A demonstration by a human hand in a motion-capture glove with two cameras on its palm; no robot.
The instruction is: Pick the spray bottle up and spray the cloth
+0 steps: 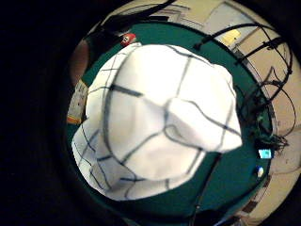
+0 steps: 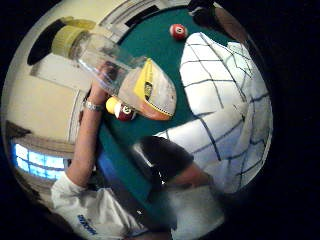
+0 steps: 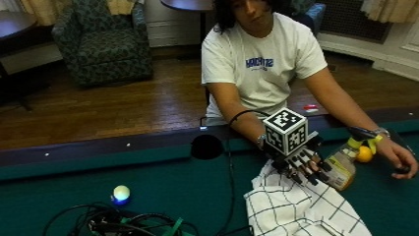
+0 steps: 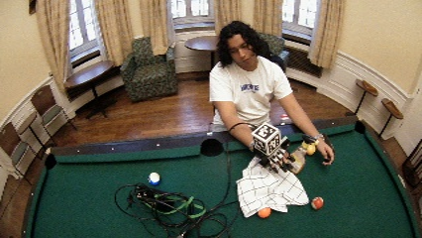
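The gloved right hand point(image 3: 302, 164) hovers, fingers loosely spread, holding nothing, above the cloth point(image 3: 301, 211).

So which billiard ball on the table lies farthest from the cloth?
The blue-and-white ball, alone on the felt near the cable tangle; the orange ball and red ball sit by the cloth.

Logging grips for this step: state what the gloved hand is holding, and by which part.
Nothing, as far as shows: the right hand hovers with fingers spread over the cloth, beside the spray bottle, not gripping it.
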